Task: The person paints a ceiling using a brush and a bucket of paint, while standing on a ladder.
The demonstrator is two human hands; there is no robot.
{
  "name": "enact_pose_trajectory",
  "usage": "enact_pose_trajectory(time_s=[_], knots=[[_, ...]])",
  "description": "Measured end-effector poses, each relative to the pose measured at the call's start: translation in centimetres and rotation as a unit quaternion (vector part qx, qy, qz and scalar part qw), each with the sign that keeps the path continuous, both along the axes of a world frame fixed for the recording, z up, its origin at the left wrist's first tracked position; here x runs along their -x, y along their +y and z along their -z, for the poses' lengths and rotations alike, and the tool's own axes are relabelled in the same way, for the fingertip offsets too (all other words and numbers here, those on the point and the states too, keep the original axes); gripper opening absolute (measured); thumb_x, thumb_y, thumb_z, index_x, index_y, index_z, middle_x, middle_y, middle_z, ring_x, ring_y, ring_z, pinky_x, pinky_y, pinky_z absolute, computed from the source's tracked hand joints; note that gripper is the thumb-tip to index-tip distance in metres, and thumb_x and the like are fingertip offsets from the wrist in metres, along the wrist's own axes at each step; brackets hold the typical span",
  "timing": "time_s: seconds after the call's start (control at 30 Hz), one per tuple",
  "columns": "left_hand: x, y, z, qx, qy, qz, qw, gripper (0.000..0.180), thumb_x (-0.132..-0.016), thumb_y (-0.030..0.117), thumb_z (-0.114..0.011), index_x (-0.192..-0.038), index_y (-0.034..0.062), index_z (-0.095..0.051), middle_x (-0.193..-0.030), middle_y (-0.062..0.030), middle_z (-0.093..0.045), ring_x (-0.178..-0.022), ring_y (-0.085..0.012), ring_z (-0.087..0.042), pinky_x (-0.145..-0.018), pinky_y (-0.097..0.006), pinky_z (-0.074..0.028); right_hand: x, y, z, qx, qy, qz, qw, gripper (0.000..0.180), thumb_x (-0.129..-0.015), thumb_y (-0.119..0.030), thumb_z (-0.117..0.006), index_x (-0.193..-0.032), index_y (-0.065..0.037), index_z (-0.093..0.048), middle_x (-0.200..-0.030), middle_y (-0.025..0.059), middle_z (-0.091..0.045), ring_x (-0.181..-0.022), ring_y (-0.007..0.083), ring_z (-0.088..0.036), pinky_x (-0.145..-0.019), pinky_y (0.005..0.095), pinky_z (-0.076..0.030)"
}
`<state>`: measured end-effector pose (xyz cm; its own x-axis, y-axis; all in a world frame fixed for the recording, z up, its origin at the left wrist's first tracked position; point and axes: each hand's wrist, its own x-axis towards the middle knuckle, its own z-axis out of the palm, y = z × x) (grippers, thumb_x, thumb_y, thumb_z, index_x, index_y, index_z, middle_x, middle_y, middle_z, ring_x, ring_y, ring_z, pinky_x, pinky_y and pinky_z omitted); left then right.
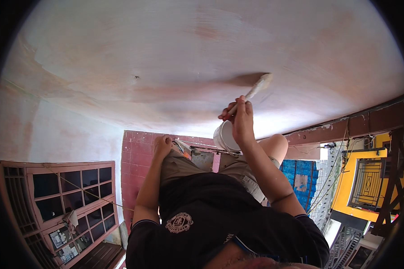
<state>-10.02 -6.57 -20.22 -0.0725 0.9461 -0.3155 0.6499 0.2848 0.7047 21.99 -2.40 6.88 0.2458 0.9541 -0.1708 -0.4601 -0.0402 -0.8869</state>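
Observation:
My right hand (242, 120) is raised and closed round the handle of a paintbrush (259, 86). The brush's pale, paint-coated bristles point up and to the right, at or very near a whitish painted surface (175, 54) with pinkish patches and streaks. A dark shadow lies on the surface just left of the bristles. Under that hand is a white bucket (219, 138), partly hidden by my wrist; its contents do not show clearly. My left hand (163, 144) rests on my left knee, fingers curled in, with nothing seen in it.
To the left stands a pink-framed window (72, 188) with dark panes, and a string (94, 197) crosses in front of it. Red tiles (137, 157) lie beside my legs. A brown beam (336, 127) edges the painted surface at right, with a yellow building (345, 193) beyond.

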Motion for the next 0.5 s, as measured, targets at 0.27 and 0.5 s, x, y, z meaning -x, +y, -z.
enact_pose_trajectory(time_s=[0.27, 0.5], knots=[[0.6, -1.0, 1.6, 0.011, 0.025, -0.023, 0.999, 0.036, -0.101, 0.035, -0.054, -0.112, 0.0037, -0.068, -0.091, -0.0172, -0.075, -0.09, -0.0355, -0.074, -0.083, -0.045, -0.056, 8.7, -0.8, -2.3, 0.048, -0.036, -0.258, 0.964, 0.034, -0.112, -0.035, -0.043, -0.108, 0.0, -0.045, -0.07, 0.0064, -0.052, -0.052, 0.0169, -0.056, -0.044, 0.0309, -0.045], [0.9, -1.0, 2.6, 0.051, 0.021, -0.03, 0.998, 0.036, -0.102, 0.035, -0.053, -0.115, 0.0048, -0.068, -0.097, -0.0192, -0.075, -0.095, -0.0356, -0.073, -0.086, -0.045, -0.055, -1.8, -1.3, -3.4, 0.106, 0.052, -0.242, 0.963, 0.036, -0.11, -0.037, -0.05, -0.111, -0.001, -0.054, -0.072, -0.0033, -0.04, -0.049, 0.0053, -0.031, -0.04, 0.022, -0.026]])
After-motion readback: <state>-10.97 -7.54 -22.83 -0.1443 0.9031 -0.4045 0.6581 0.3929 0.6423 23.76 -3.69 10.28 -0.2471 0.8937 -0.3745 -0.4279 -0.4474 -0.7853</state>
